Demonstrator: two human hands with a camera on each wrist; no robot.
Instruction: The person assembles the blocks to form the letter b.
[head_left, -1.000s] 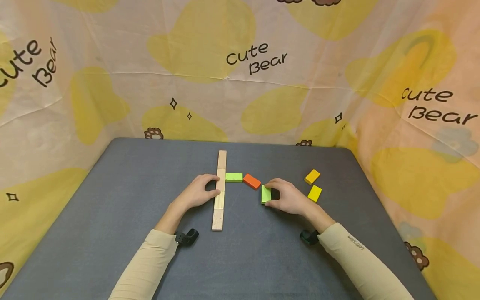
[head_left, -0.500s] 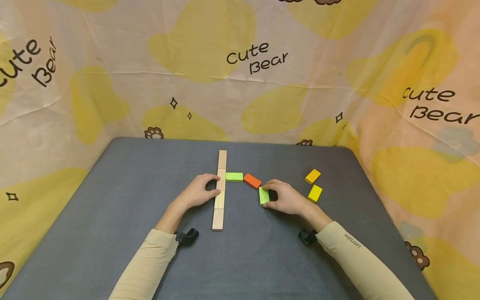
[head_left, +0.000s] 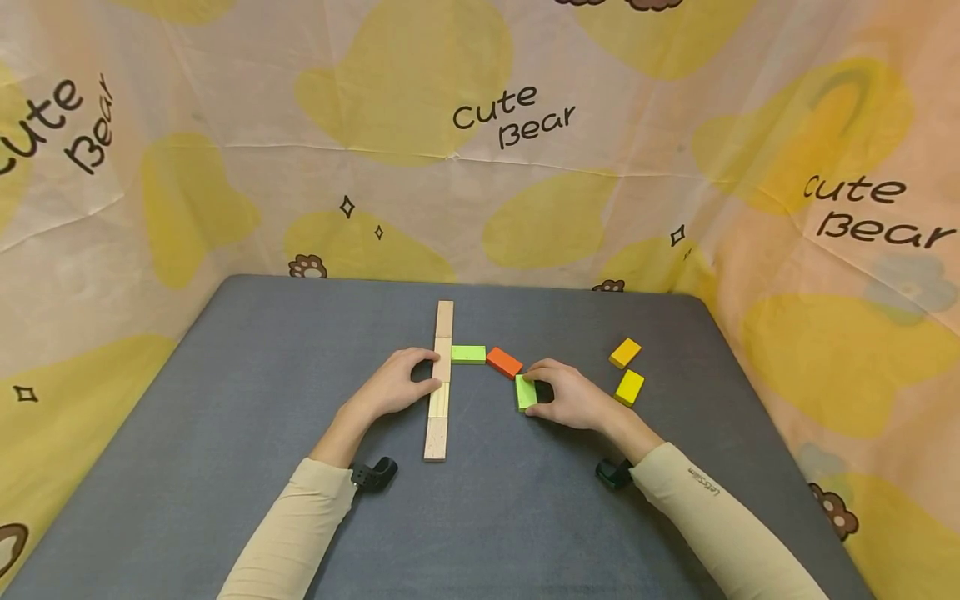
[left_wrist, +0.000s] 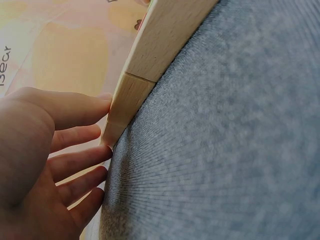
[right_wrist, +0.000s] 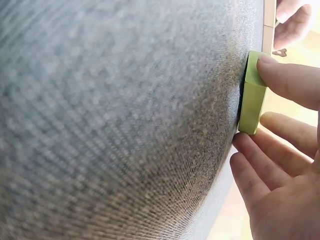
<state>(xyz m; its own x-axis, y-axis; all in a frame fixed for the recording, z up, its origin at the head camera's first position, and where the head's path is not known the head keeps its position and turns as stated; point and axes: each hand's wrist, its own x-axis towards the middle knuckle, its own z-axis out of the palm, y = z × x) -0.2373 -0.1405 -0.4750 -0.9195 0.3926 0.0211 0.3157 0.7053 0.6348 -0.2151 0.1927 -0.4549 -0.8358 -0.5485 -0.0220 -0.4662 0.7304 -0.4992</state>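
On the grey mat (head_left: 225, 417) our right hand (head_left: 573, 396) pinches a green block (head_left: 526, 392) lying beside the orange block (head_left: 504, 362); our left hand (head_left: 393, 385), fingers relaxed, steadies the wooden row (head_left: 441, 375). Next, we judge, comes careful alignment.

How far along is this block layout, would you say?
Laid so far: a line of plain wooden blocks, with a green block and an orange block branching off it. In hand: the right hand grips another green block while the left hand touches the wooden line. Two yellow blocks lie loose, apparently left.
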